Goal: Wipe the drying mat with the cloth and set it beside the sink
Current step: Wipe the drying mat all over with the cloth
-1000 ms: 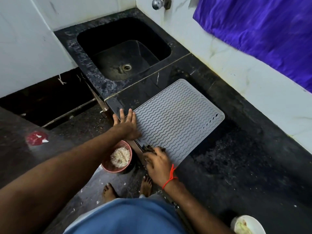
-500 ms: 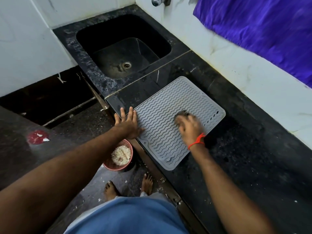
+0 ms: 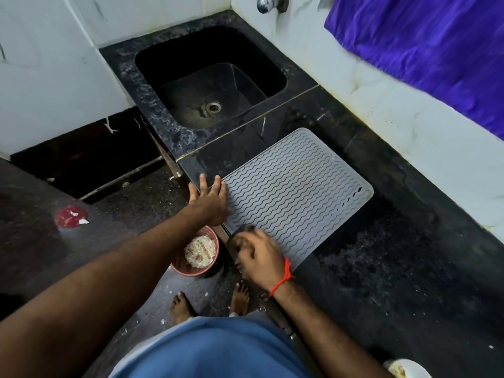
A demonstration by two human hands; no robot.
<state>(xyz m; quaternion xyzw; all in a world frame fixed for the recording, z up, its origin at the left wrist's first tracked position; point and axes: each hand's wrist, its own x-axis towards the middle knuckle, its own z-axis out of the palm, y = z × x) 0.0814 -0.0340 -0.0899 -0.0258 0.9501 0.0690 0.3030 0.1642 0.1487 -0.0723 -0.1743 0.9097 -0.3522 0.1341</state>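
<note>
On counter, drying mat (image 3: 297, 192) angled toward sink (image 3: 210, 77); left hand (image 3: 208, 199) spread flat, right hand (image 3: 257, 253) clutching cloth (image 3: 245, 230).

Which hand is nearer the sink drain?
Left. The left hand lies flat on the drying mat's sink-side corner; the right hand is at the mat's near edge, farther from the drain.

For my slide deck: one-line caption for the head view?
Left hand steadies grey drying mat while right hand wipes its near corner.
</note>
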